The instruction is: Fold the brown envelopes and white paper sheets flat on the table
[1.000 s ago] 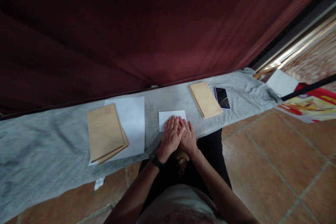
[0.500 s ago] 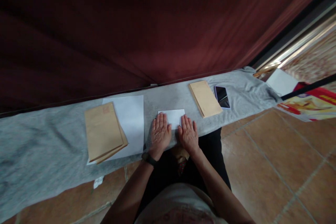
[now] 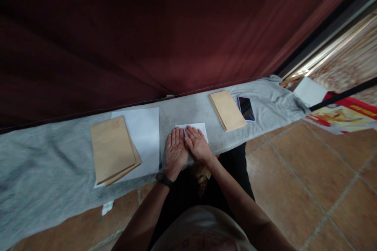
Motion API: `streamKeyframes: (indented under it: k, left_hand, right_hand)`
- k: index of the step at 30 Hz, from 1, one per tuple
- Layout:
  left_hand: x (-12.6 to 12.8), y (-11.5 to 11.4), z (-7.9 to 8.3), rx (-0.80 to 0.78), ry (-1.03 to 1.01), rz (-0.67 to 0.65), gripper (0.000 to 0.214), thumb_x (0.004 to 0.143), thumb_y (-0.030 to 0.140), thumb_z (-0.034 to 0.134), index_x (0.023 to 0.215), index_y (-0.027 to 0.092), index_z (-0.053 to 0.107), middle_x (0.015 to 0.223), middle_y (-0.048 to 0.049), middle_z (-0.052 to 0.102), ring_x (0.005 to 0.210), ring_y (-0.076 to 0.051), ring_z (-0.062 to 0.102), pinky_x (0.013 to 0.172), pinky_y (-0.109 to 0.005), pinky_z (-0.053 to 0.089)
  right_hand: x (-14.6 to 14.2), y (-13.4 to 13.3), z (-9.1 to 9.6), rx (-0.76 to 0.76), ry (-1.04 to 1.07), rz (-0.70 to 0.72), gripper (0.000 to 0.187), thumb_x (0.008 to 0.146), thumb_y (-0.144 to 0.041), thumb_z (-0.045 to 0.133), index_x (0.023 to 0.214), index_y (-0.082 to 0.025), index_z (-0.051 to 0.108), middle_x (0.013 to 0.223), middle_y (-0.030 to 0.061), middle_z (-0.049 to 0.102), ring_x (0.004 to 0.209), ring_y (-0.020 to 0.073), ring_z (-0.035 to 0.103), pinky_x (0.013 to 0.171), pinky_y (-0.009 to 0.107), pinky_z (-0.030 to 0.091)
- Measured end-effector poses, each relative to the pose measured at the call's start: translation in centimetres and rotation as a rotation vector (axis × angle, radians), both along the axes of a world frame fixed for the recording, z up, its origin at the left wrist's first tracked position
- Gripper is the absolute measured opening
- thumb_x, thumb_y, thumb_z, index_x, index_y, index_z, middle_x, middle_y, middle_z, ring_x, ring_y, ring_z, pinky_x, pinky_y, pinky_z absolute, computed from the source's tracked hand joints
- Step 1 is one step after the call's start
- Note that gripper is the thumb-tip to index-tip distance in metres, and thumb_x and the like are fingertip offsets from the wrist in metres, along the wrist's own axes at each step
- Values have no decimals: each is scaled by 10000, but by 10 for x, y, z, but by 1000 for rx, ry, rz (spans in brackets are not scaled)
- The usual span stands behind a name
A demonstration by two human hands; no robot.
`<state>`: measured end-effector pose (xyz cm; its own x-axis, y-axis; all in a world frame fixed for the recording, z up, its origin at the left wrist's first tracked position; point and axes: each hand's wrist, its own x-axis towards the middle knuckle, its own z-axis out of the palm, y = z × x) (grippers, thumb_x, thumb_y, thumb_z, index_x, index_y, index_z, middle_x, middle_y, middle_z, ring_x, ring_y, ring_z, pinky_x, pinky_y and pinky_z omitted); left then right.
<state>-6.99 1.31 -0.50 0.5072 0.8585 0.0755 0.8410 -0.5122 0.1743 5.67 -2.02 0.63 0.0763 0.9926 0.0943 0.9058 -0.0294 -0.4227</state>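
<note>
White paper [image 3: 203, 129]: lies flat on the grey cloth [image 3: 188, 106], before the person; its long axis goes from left to right, a short edge facing right.
Left hand [image 3: 177, 148]: opened flat over the paper's left end, fingers straight, gripping nothing.
Right hand [image 3: 198, 145]: also flat on the paper, fingers pointing forward-left; perhaps it touches the left hand, the view is small.
Right brown envelopes [image 3: 229, 111]: near, beside the phone [image 3: 246, 108].
</note>
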Motion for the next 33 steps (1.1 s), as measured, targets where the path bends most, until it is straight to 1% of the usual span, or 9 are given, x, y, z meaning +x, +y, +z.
streamKeyframes:
  k: [3,8,15,18,20,22,27,30,33]
  left_hand:
    - [0,0,-1,14,-14,-7,598,1004,218,284,1567,21,315,1643,-180,298,1560,-272,190,1270,-477,182]
    - [-1,0,0,32,-42,-12,612,1019,294,310,1561,11,322,1642,-188,293,1551,-290,221,1267,-486,189]
    - [-2,0,4,33,-92,-5,605,1019,311,332,1561,43,341,1631,-176,322,1546,-275,243,1264,-489,197]
    - [-1,0,5,25,-109,19,600,1013,307,353,1555,53,357,1624,-182,335,1539,-284,261,1264,-520,186]
    - [4,-1,7,34,-118,36,594,1014,300,346,1544,32,366,1614,-203,348,1539,-299,259,1260,-547,183]
    - [13,-1,10,36,-139,4,585,1024,296,321,1540,25,367,1607,-205,364,1541,-295,252,1257,-537,210]
    - [47,2,13,-39,-169,-197,580,1056,353,264,1528,41,394,1607,-174,383,1528,-260,293,1249,-455,275]
    - [56,6,11,-52,-148,-187,610,1057,414,276,1533,50,389,1613,-171,372,1526,-264,297,1255,-459,249]
    - [51,10,9,-33,-126,-170,621,1049,424,300,1560,74,349,1633,-155,332,1540,-256,262,1264,-466,213]
  right_hand:
    - [3,3,-3,-14,-66,2,520,1084,-410,309,1533,-186,443,1621,60,382,1519,230,318,1261,447,215]
    - [15,1,-9,-1,-152,-52,517,1077,-393,342,1562,-219,391,1638,55,342,1522,234,311,1252,456,222]
    - [37,-9,-18,44,-196,-134,552,1078,-407,317,1572,-166,364,1619,98,375,1506,272,340,1237,487,235]
    - [42,-14,-18,43,-202,-160,558,1076,-409,318,1574,-161,360,1618,99,376,1496,276,357,1238,488,227]
    - [43,-16,-18,30,-205,-168,563,1074,-410,324,1576,-157,355,1624,97,364,1494,279,360,1240,486,221]
    - [43,-17,-16,14,-209,-176,566,1073,-405,325,1577,-149,352,1630,97,353,1495,281,356,1241,486,214]
    - [43,-18,-14,-25,-221,-155,541,1056,-275,325,1586,-166,335,1651,75,309,1519,263,306,1250,474,180]
    - [43,-18,-14,-28,-216,-148,547,1051,-268,334,1589,-169,327,1653,76,305,1523,265,296,1249,478,177]
    - [43,-18,-15,-13,-197,-153,552,1055,-306,336,1588,-160,327,1649,83,311,1514,275,311,1243,494,190]
